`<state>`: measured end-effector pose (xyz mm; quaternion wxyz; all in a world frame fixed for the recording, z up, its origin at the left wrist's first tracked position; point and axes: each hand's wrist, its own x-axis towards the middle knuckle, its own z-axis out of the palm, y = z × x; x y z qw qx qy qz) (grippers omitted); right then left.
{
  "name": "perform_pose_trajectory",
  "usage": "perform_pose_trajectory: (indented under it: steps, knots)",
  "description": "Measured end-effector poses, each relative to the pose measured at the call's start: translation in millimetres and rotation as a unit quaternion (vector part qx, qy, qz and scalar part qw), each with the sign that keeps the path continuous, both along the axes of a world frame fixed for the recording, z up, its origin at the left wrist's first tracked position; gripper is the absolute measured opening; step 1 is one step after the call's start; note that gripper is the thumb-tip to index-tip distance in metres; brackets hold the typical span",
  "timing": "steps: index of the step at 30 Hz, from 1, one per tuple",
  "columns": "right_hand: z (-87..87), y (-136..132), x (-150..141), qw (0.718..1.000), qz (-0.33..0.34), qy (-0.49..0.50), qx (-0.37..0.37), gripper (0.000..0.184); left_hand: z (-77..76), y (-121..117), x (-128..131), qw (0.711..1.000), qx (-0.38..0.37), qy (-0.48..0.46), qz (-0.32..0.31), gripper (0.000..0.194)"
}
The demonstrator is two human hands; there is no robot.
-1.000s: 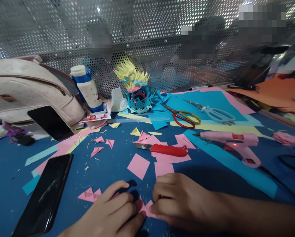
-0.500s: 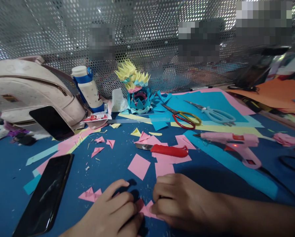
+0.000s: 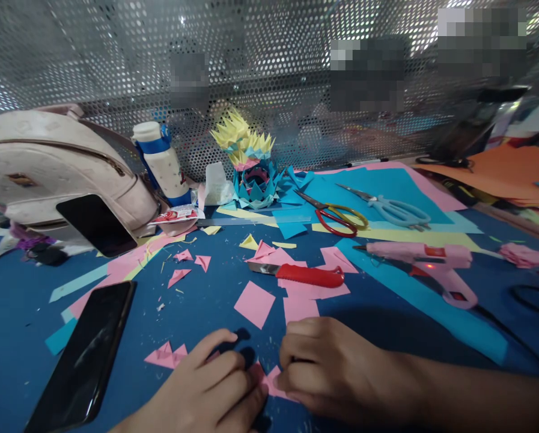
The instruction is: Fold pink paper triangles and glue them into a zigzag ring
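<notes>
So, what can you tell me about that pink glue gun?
The pink, plastic-looking glue gun has a dark nozzle, red trigger, glowing red light, handle switch and black cord. It lies on its side, nozzle pointing left in the picture, partly over a long blue paper strip on the dark blue tabletop. The left hand and right hand don't touch it.

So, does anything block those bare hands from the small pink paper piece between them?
Nothing visible: the bare left hand and bare right hand both touch the small pink paper piece on the blue tabletop.
</notes>
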<state>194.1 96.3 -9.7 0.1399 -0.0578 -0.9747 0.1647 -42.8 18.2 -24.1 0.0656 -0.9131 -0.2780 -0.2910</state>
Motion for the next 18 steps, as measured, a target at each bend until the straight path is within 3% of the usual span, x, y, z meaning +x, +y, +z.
perform_pose_trajectory:
  steps: [18]
  knots:
    - [-2.9,0.1,0.2,1.0,-0.007,0.013,0.014,0.025,1.0,-0.7,0.7,1.0,0.004,0.01,0.006,0.042]
